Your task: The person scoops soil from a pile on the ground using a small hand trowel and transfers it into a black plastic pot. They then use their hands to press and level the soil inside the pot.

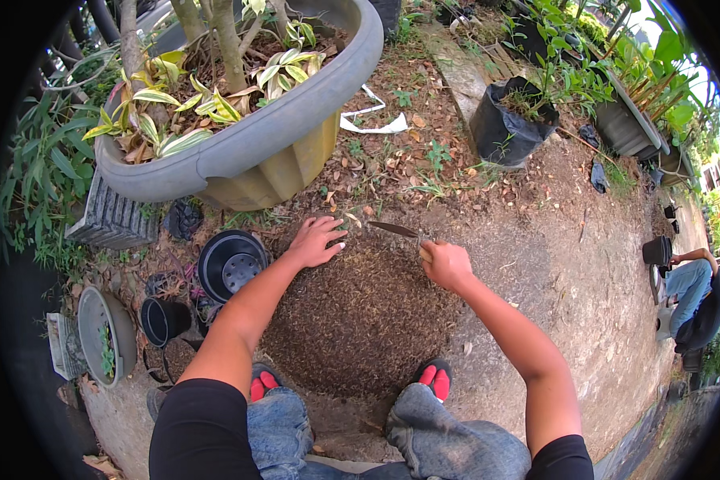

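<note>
My right hand [447, 264] grips the wooden handle of a garden trowel [394, 228], whose dark blade points left over the far edge of a mound of loose brown soil mix [360, 318]. At the mound's far left edge is my left hand [318, 241], fingers spread and holding nothing; whether it touches the soil I cannot tell. The mound lies on the ground between my feet. Beside my left forearm is a black plastic pot [233, 266] with drainage holes in its bottom.
A large grey-rimmed planter [276, 126] with a tree overhangs the far left. Smaller pots, including a black one [165, 321] and a round grey one [108, 336], stand at left. A black grow bag [510, 123] stands far right. Another person [696, 294] sits at the right edge.
</note>
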A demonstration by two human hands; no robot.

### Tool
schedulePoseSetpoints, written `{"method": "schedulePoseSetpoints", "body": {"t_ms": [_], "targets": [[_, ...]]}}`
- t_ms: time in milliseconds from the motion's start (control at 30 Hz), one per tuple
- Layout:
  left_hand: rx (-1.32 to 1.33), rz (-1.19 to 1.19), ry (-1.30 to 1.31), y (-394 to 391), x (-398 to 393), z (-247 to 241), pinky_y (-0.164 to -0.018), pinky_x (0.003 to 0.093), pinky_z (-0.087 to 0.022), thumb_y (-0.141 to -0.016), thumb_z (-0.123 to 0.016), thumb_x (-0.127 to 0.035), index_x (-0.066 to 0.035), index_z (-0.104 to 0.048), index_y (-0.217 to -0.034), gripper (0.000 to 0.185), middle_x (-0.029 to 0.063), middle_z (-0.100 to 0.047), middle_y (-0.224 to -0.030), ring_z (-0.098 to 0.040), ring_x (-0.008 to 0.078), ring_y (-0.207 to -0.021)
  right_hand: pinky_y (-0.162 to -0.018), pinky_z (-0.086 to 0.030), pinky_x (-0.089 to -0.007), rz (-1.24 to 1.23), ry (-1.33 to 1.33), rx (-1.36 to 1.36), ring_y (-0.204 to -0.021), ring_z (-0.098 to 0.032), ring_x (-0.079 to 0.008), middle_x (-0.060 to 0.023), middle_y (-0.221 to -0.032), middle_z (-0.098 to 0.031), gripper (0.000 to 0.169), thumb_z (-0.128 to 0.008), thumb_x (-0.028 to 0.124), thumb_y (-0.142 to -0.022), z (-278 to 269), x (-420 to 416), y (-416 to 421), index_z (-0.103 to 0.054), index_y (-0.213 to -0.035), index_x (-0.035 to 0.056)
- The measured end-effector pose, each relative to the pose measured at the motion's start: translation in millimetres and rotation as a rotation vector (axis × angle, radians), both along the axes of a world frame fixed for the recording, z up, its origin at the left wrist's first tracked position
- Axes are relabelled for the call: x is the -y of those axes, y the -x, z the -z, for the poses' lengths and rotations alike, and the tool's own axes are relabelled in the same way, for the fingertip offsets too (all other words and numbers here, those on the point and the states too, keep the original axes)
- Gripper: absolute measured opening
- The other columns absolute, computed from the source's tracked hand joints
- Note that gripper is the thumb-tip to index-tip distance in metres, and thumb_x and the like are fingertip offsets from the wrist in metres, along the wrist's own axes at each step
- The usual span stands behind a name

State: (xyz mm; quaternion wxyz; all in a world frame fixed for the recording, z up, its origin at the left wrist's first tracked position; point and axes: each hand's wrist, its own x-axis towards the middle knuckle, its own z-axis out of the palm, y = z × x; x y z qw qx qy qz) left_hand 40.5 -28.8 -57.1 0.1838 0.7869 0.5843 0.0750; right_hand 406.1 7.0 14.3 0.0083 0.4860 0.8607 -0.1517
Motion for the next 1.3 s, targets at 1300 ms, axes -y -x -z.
{"method": "schedulePoseSetpoints", "body": {"t_ms": [1300], "targets": [[0.187, 0.142, 0.265, -33.4, 10.7, -3.9, -0.129, 0.0591, -0.007, -0.107, -0.043, -0.055, -0.024, -0.041, -0.159, 0.061, 0.0035, -0.040, -0.164, -0.030, 0.0246, -0.155, -0.083, -0.057, -0.0519, -0.075, 0.171, 0.077, -0.093, -0.071, -0.0419, -0.0208, -0.102, -0.072, 0.038, -0.064, 0.025, -0.089, 7.7, 17.0, -47.9, -0.063, -0.125, 0.0115]]}}
